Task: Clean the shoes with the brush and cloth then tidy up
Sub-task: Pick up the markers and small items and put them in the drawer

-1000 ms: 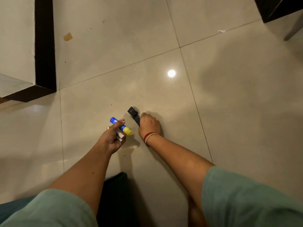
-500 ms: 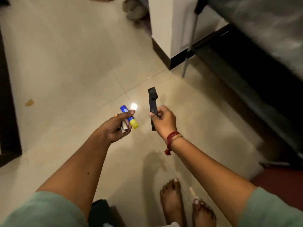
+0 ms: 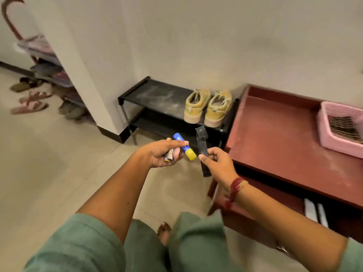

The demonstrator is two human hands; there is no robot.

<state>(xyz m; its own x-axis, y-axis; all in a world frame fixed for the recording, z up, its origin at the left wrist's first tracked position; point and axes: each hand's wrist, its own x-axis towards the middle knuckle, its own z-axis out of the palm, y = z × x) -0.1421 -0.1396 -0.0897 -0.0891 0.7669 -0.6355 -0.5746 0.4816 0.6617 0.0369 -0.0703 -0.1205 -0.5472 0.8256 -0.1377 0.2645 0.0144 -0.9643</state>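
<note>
A pair of tan shoes (image 3: 208, 107) stands on the top shelf of a low black shoe rack (image 3: 155, 95) against the wall. My left hand (image 3: 161, 155) holds a blue tube with a yellow cap (image 3: 184, 146) together with a small battery-like cylinder (image 3: 170, 154). My right hand (image 3: 218, 163) pinches a flat black strip (image 3: 202, 146) upright, a little in front of the rack. No brush or cloth can be made out.
A red wooden table (image 3: 279, 134) stands right of the rack, with a pink plastic basket (image 3: 334, 138) on it. At the far left are another shoe rack (image 3: 45, 65) and loose sandals (image 3: 29, 104) on the tiled floor.
My right hand picked the black strip up from the floor. I rose and turned, so the shoe rack, the tan shoes and the red table have come into view. My left hand kept its items.
</note>
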